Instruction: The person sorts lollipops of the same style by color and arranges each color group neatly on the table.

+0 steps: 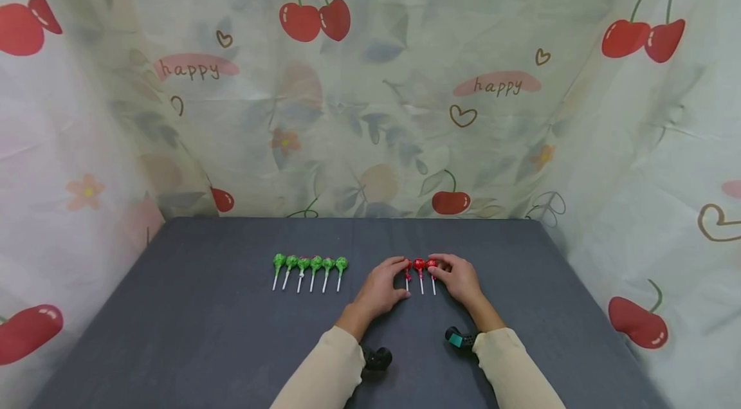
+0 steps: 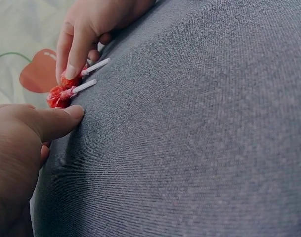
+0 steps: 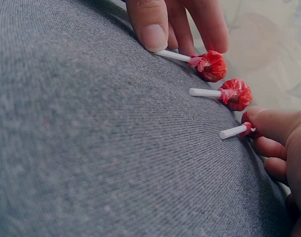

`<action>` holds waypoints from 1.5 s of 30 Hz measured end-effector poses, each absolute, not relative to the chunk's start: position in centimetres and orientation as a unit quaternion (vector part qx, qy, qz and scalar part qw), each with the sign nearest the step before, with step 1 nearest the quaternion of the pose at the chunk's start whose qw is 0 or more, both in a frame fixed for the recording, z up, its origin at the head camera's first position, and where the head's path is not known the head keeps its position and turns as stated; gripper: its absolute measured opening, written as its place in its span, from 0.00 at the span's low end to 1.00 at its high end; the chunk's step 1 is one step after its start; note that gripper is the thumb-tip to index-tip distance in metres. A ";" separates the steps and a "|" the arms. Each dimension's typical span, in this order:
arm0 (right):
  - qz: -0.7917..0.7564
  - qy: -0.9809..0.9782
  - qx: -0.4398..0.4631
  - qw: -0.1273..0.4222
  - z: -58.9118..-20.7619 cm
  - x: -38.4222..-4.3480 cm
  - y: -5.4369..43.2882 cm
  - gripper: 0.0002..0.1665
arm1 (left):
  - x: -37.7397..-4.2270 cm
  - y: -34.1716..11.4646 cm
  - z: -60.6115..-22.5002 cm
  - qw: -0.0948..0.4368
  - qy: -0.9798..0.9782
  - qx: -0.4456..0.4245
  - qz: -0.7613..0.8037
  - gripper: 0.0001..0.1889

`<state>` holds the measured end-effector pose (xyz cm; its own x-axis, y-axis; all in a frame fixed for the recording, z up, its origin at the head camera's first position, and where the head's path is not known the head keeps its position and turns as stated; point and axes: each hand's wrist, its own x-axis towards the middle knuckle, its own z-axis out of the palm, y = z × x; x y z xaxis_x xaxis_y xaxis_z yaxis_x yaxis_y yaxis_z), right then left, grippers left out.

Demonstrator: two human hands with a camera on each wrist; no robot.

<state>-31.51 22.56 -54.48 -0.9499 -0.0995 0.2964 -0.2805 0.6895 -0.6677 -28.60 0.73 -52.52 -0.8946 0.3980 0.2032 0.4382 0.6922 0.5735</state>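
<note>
Three red-wrapped lollipops lie side by side on the dark cloth, white sticks toward me. At the left red lollipop (image 1: 407, 283), my left hand (image 1: 377, 288) has its thumb by the stick's end and a fingertip beside the candy, as the right wrist view also shows. The middle red lollipop (image 3: 236, 94) lies between the hands, untouched. My right hand (image 1: 461, 279) pinches the right red lollipop (image 3: 234, 132) by its wrapped head between thumb and fingers. Those fingers partly hide its candy.
A row of several green lollipops (image 1: 315, 263) lies left of my hands, sticks also toward me. Dark cloth covers the table (image 1: 202, 332). Behind it and at both sides hangs a cherry-patterned curtain (image 1: 382, 139). Black wrist devices (image 1: 378, 358) are worn at both cuffs.
</note>
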 end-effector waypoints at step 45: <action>0.370 -0.921 0.080 0.088 -54.0 -31.5 22.3 0.16 | -26.6 -1.5 -50.6 0.044 -0.905 -0.251 -0.342 0.30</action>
<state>-31.51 22.33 -54.04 -0.9718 -0.0826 0.2207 -0.2123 0.7135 -0.6677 -26.56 -1.55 -50.62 -0.8705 0.4234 0.2509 0.4835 0.6402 0.5970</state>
